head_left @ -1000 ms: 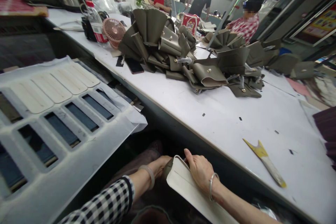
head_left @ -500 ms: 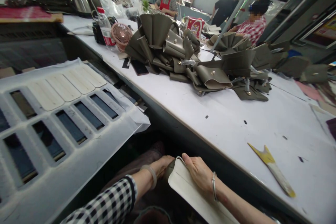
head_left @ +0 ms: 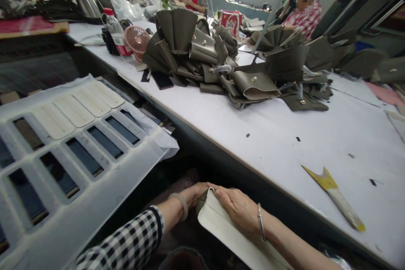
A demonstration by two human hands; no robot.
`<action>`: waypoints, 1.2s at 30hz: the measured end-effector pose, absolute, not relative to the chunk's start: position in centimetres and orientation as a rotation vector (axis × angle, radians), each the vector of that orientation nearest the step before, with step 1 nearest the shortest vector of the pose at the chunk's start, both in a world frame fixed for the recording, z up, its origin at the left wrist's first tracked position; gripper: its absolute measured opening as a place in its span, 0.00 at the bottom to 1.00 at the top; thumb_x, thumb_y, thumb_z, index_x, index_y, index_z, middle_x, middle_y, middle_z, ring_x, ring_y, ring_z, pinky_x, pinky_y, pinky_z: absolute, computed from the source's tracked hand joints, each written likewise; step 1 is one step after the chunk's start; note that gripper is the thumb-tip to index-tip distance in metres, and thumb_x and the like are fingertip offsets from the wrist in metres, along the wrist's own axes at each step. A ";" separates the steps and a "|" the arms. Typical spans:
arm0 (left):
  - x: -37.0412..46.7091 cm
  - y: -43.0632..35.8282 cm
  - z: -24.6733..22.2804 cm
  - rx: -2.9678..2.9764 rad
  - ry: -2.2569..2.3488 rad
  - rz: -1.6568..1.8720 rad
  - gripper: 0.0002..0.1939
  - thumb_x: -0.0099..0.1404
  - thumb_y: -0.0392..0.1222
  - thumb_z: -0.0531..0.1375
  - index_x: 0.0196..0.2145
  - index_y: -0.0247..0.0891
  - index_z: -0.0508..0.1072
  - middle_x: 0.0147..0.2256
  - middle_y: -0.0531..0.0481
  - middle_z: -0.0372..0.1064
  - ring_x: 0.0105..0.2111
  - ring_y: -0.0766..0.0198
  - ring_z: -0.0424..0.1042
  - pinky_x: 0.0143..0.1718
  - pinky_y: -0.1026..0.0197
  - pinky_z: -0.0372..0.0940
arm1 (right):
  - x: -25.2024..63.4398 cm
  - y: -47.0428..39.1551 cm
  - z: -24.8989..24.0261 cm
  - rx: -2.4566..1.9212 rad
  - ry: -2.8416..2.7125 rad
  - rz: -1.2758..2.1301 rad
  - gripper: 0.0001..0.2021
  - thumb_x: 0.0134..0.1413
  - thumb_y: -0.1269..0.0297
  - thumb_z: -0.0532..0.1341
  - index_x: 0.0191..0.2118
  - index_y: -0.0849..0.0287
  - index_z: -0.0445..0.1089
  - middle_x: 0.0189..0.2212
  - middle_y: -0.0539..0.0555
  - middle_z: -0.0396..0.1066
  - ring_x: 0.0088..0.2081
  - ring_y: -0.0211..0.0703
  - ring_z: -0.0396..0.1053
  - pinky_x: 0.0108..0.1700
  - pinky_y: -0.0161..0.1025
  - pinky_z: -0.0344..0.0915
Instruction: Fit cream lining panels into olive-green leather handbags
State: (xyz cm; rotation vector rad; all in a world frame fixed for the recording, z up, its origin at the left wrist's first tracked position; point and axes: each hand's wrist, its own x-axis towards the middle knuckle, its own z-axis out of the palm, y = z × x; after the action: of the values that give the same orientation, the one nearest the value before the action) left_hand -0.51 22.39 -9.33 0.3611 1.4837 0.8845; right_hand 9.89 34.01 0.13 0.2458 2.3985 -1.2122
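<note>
Below the table edge, in my lap, I hold a flat leather piece point(head_left: 228, 232) with its pale backing side up. My right hand point(head_left: 237, 206) lies on top of it, fingers closed over its far corner. My left hand point(head_left: 196, 192) grips the same corner from the left, partly hidden behind the piece. A bracelet sits on each wrist. My left sleeve is black-and-white check.
A long white table point(head_left: 284, 152) carries a heap of olive leather bag parts point(head_left: 218, 59), a yellow-tipped scraper tool point(head_left: 335, 196), a phone point(head_left: 162, 79), a pink fan point(head_left: 136, 39) and a bottle point(head_left: 116, 31). A grey template sheet point(head_left: 72, 143) with slots lies left. Other people work at the far end.
My right hand has slid a little toward the piece's far corner and flattened; my left hand shifted with it. The view has tilted slightly.
</note>
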 end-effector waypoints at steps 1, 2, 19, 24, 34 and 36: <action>-0.8 22.5 -9.6 0.386 1.513 0.838 0.15 0.68 0.50 0.57 0.40 0.33 0.72 0.37 0.48 0.72 0.35 0.62 0.72 0.40 0.55 0.69 | 10.1 34.1 0.3 0.248 2.398 -1.175 0.27 0.69 0.49 0.39 0.64 0.50 0.60 0.54 0.56 0.71 0.53 0.51 0.69 0.55 0.44 0.62; -1.3 22.6 -9.8 0.414 1.546 0.790 0.15 0.67 0.49 0.59 0.39 0.32 0.73 0.36 0.48 0.72 0.34 0.62 0.72 0.39 0.55 0.68 | 10.3 34.3 0.5 0.255 2.396 -1.138 0.26 0.69 0.49 0.39 0.66 0.48 0.57 0.55 0.55 0.70 0.54 0.53 0.69 0.55 0.46 0.62; -5.8 25.3 -0.1 1.084 1.446 0.393 0.19 0.52 0.49 0.67 0.39 0.38 0.82 0.34 0.51 0.79 0.35 0.58 0.73 0.33 0.66 0.64 | 19.2 39.7 0.9 0.376 2.253 -1.233 0.24 0.67 0.49 0.47 0.65 0.44 0.57 0.58 0.52 0.67 0.55 0.52 0.68 0.56 0.45 0.62; -6.0 26.1 -0.3 1.122 1.417 0.275 0.20 0.53 0.49 0.64 0.41 0.38 0.82 0.33 0.50 0.79 0.32 0.58 0.74 0.29 0.65 0.64 | 22.3 41.5 1.9 0.408 2.177 -1.331 0.23 0.66 0.52 0.50 0.64 0.47 0.60 0.58 0.51 0.67 0.56 0.52 0.67 0.55 0.43 0.63; -5.1 26.9 0.9 1.292 1.486 0.164 0.15 0.55 0.48 0.63 0.39 0.44 0.82 0.33 0.54 0.79 0.38 0.57 0.75 0.34 0.66 0.64 | 22.5 42.0 1.6 0.512 2.117 -1.401 0.22 0.62 0.54 0.55 0.59 0.49 0.66 0.54 0.49 0.71 0.52 0.52 0.71 0.51 0.39 0.66; -4.7 27.2 1.2 1.330 1.514 0.135 0.14 0.56 0.49 0.63 0.39 0.47 0.82 0.33 0.56 0.79 0.38 0.57 0.75 0.34 0.66 0.63 | 22.3 41.7 1.3 0.538 2.142 -1.394 0.21 0.61 0.53 0.55 0.58 0.49 0.68 0.53 0.49 0.72 0.51 0.52 0.71 0.49 0.38 0.66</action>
State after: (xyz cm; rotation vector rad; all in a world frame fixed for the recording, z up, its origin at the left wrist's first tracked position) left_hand -4.68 27.23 1.20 1.3303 1.5140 0.1354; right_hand 22.33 41.71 1.34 0.5384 2.1417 -1.3941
